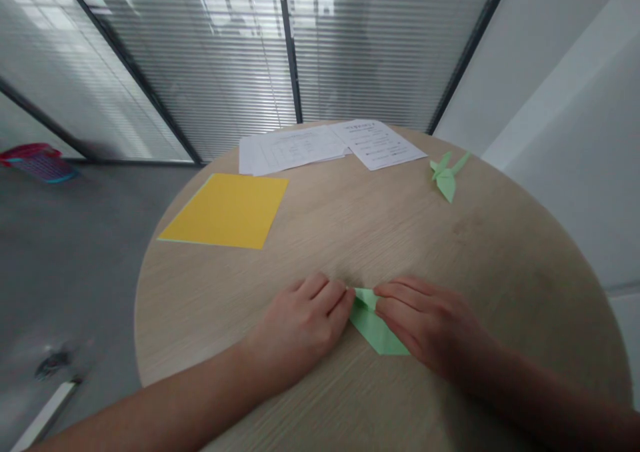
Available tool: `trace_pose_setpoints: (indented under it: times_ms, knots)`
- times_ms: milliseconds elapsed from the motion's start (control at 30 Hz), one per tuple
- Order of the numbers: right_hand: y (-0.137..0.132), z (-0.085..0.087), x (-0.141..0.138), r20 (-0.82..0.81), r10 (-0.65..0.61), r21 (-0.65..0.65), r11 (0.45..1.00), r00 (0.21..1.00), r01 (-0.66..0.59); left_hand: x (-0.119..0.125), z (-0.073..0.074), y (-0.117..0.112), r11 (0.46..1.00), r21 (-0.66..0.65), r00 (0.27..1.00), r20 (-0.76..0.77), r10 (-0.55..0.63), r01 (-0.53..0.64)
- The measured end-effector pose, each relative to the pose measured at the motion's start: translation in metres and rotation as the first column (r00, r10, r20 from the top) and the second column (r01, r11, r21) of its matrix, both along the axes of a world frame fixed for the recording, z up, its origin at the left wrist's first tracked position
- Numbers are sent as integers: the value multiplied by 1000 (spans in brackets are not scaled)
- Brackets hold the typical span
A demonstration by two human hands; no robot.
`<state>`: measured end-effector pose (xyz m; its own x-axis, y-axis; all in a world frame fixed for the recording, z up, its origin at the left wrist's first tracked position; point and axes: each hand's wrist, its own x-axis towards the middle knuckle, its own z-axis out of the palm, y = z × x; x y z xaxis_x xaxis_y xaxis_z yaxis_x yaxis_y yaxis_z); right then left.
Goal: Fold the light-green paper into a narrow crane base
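A folded piece of light green paper (379, 333) lies on the round wooden table (320, 239) between my two hands. My left hand (313, 322) is closed at the paper's upper left corner, its thumb and fingertips pinching the edge. From the other side, my right hand (430, 322) has its fingers pressed together on the paper's upper right part, covering that side. A flap near the top stands slightly raised, with a shadowed gap under it. How the paper is folded beneath my fingers stays hidden.
A stack of square paper, yellow on top (230, 211), lies at the left. White printed sheets (300, 147) rest along the far edge. A green origami crane (445, 179) sits at the back right. Beyond are glass panels with blinds (240, 72) and a red-blue basket (43, 163) on the floor.
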<state>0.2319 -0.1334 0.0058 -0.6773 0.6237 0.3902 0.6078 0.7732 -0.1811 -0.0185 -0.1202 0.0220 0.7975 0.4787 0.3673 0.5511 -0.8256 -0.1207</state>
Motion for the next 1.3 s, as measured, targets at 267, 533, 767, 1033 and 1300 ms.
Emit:
trace_pose_setpoints:
  times_ms: [267,533,767,1033,1300]
  knots:
    - [7,6,10,57,133,-18,991,990,-132,-2,-1,4,996,-89,998,65,-17,22]
    - [12,6,14,70,199,-42,980,978,-196,0,-3,0,999,-35,999,-45,4,-5]
    - [13,4,18,36,221,-33,975,975,-220,2,-5,-6,1000,6,995,-94,23,-22]
    - [15,8,19,-26,253,-66,965,967,-254,3,-4,-13,1000,0,1000,-25,-15,15]
    - [17,1,22,-69,267,-96,957,961,-272,8,-4,-16,999,37,1000,-20,-11,12]
